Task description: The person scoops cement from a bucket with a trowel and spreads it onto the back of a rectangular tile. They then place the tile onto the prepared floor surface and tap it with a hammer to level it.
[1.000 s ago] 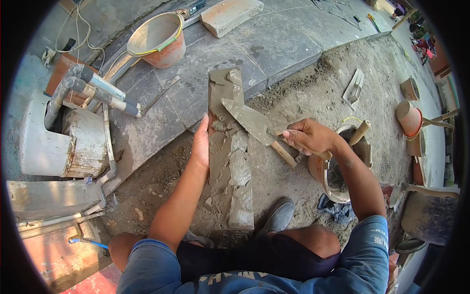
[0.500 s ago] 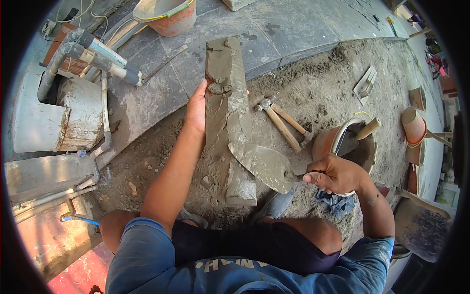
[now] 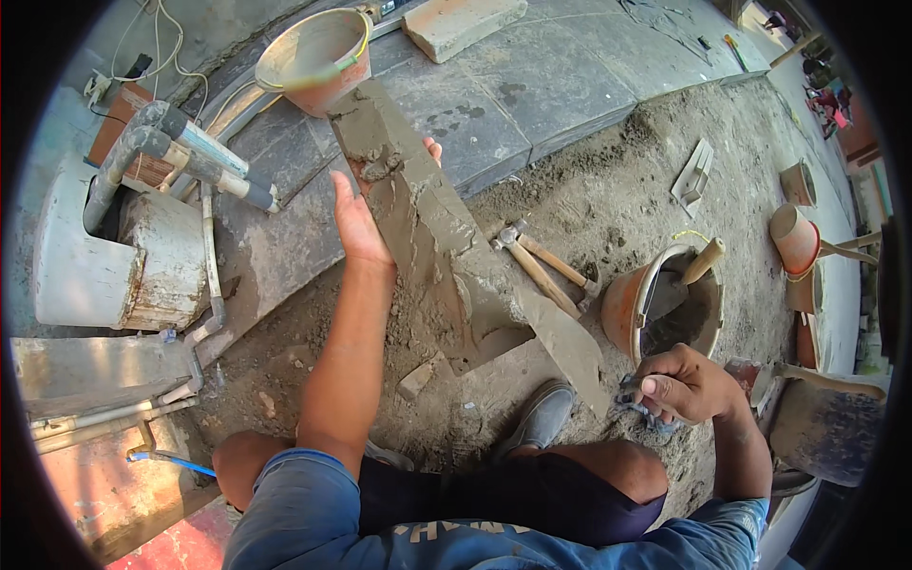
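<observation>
My left hand [image 3: 364, 233] grips a long block coated in wet grey mortar [image 3: 404, 195] from beneath, thumb on the near left side and fingertips showing at the far right edge. The block is raised and slants from upper left to lower right, with a lump of mortar near its far end. In my right hand [image 3: 691, 385] is a pointing trowel, its handle mostly hidden by the closed fingers. The mortar-smeared trowel blade [image 3: 570, 350] lies at the block's near right end; whether it touches, I cannot tell.
Two wooden-handled hammers [image 3: 541, 266] lie on the sandy ground. Beside them stands a bucket [image 3: 622, 309] with a wooden-handled tool in it. A metal float [image 3: 693, 179] lies farther off. Another bucket [image 3: 318, 66] and a bare slab [image 3: 465, 27] rest on grey tiles. Pipes [image 3: 195, 157] stand left.
The block's far end has swung left, so it now slants. My right hand and the trowel have moved right and toward me. A small piece and a flat surface now show below the block.
</observation>
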The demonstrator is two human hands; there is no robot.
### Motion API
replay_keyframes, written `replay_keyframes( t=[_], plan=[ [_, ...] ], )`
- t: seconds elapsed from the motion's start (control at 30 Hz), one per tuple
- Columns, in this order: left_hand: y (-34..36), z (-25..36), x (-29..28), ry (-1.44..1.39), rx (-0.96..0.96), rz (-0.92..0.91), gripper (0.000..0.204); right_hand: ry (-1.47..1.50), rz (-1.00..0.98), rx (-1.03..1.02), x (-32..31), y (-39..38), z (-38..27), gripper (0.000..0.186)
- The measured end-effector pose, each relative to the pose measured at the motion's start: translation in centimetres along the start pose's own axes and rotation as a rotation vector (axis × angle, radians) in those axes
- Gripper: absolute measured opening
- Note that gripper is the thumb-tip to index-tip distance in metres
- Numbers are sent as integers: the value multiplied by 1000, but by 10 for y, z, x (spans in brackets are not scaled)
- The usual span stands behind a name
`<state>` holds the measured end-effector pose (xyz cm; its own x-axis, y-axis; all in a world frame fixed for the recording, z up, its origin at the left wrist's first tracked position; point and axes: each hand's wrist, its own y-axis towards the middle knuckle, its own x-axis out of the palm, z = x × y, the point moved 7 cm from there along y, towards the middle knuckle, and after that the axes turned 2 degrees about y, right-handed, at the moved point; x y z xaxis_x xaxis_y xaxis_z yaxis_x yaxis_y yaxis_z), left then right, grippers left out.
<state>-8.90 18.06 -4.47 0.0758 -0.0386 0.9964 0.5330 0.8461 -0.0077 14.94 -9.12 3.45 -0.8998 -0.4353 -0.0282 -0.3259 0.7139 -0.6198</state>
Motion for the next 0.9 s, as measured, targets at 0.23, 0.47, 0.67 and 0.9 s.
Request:
replay_keyframes(
  t=[0.23, 0.47, 0.67, 0.9],
  plan=[
    [9, 15, 33, 133, 167, -360, 85, -217, 487, -51, 16, 23, 12, 41],
    [0, 38, 45, 200, 372, -207, 87, -289, 448, -16, 27, 31, -5, 44],
    [-15, 58, 62, 321, 609, 81, 88, -287, 269, 5, 33, 34, -6, 46],
    [-40, 74, 72, 341, 864, 69, 84, -34, 134, -91, 44, 43, -19, 45]
  ],
)
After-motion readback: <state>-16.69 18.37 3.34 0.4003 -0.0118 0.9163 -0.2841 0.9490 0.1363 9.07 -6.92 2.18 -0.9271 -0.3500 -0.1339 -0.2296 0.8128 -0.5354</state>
